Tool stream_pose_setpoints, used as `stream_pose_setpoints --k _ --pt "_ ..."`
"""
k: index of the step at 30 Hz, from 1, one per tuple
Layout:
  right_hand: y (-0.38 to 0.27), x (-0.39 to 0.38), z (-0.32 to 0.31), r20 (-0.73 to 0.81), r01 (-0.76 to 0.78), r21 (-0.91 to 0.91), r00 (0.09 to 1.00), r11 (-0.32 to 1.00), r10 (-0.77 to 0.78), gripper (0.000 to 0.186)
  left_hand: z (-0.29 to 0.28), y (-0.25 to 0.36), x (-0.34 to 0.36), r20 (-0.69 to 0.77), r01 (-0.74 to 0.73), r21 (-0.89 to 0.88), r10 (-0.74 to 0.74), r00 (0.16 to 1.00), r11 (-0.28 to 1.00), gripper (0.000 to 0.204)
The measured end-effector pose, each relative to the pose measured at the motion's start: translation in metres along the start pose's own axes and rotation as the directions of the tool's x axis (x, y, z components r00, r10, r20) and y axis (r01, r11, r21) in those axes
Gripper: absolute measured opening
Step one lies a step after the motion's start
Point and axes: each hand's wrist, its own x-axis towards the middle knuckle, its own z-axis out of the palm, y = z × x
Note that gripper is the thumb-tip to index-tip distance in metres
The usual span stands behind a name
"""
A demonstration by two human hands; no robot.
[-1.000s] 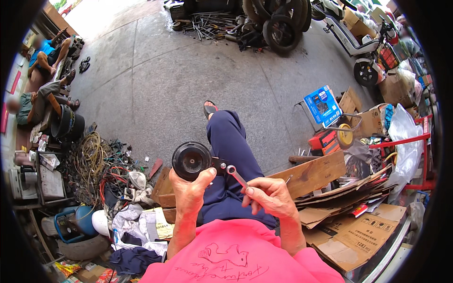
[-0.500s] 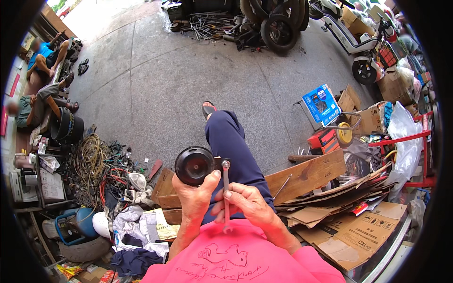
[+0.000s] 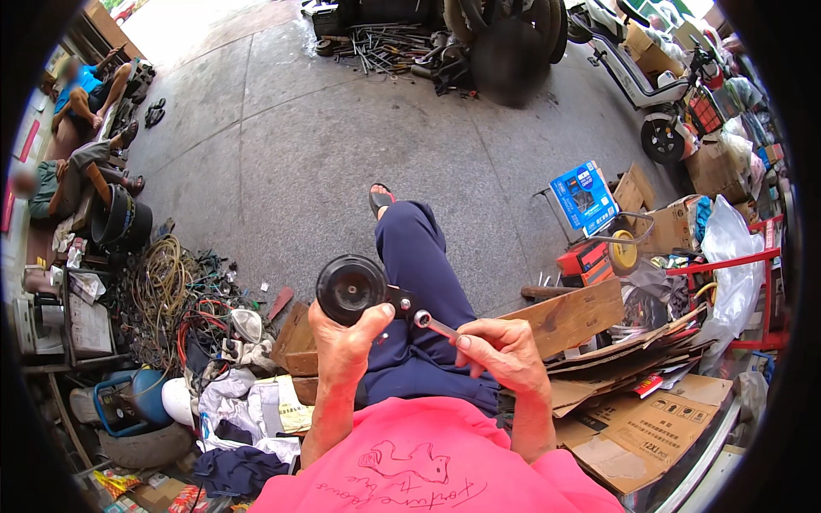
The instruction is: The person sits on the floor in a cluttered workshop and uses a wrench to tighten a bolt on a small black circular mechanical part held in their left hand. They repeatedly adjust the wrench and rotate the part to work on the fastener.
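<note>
My left hand (image 3: 344, 350) is closed around a round black disc horn (image 3: 349, 289), thumb along its lower right edge. A dark bracket (image 3: 400, 299) with a shiny bolt sticks out from the horn's right side. In my right hand (image 3: 506, 355) is a combination wrench (image 3: 442, 328), pinched between thumb and fingers. The wrench's ring end points up and left, just right of the bolt and off it; whether it touches the bracket's end I cannot tell. The other end is hidden in my right hand. Both hands are above my lap.
Wooden boards (image 3: 573, 321) and flattened cardboard (image 3: 654, 432) lie at my right, beside a blue box (image 3: 583, 198). Tangled cables (image 3: 167, 286) and clothes pile up at my left. Two people sit at the far left. An electric scooter (image 3: 646, 85) stands at the far right.
My right hand has moved right and up, taking the wrench's ring end off the bolt. The wrench has swung from upright to slanting. The horn has barely moved.
</note>
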Motion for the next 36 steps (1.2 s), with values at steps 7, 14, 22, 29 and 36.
stream_pose_setpoints --k 7,14,22,29,36 --pt "0.012 0.007 0.033 0.004 -0.084 0.219 0.996 0.972 0.085 0.023 0.004 -0.007 -0.005 -0.108 -0.093 -0.011 0.091 0.990 0.996 0.020" --pt "0.014 0.004 0.042 0.100 -0.126 0.265 0.990 0.956 0.102 0.025 0.009 -0.008 -0.008 -0.116 -0.108 -0.029 0.104 0.988 0.994 0.022" --pt "0.012 0.006 0.060 0.181 -0.191 0.378 0.975 0.906 0.130 0.026 0.011 -0.011 -0.011 -0.133 -0.110 0.005 0.110 0.985 0.994 0.022" --pt "0.015 0.010 0.029 0.053 -0.108 -0.108 0.992 0.988 0.114 0.020 -0.016 -0.003 0.001 0.075 -0.012 0.149 0.001 0.997 0.989 0.029" --pt "0.001 0.004 0.008 -0.021 0.106 -0.247 0.993 0.963 -0.114 0.017 -0.011 0.003 -0.002 0.153 0.151 -0.017 -0.146 0.977 0.988 0.024"
